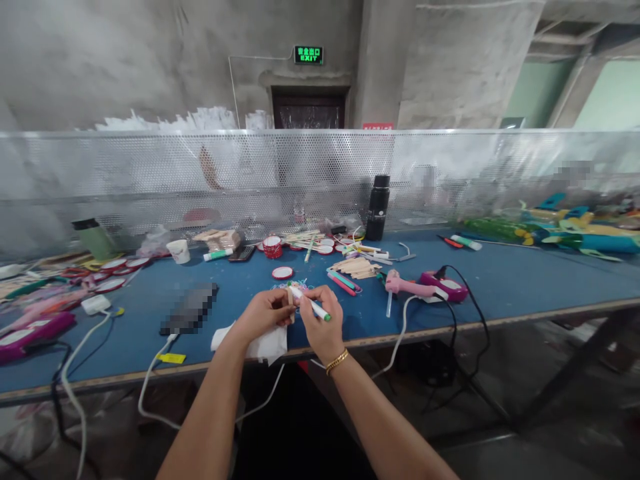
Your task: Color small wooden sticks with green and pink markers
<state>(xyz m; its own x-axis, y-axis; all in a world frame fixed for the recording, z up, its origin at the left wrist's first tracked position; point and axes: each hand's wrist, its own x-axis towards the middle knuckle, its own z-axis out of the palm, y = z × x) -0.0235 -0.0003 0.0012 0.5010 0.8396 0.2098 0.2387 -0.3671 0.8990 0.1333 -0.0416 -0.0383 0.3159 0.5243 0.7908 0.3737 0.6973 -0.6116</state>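
My left hand (261,315) pinches a wooden craft stick (292,315) upright near the table's front edge. A white marker with green ends (318,309) is gripped in my right hand (327,327), its far end close to the top of the stick. Whether the tip touches the wood cannot be made out. Beneath my left wrist lies a white tissue or paper (273,344), partly hidden. Just behind my hands is a small heap of coloured loops (305,284), largely covered by my fingers.
Craft sticks (356,268) and coloured pens (343,283) lie beyond my right hand. A pink glue gun (407,287) with cables is at right. At left rest a dark phone (189,310) and a paper cup (179,251). A black bottle (379,208) stands by the mesh screen (320,160).
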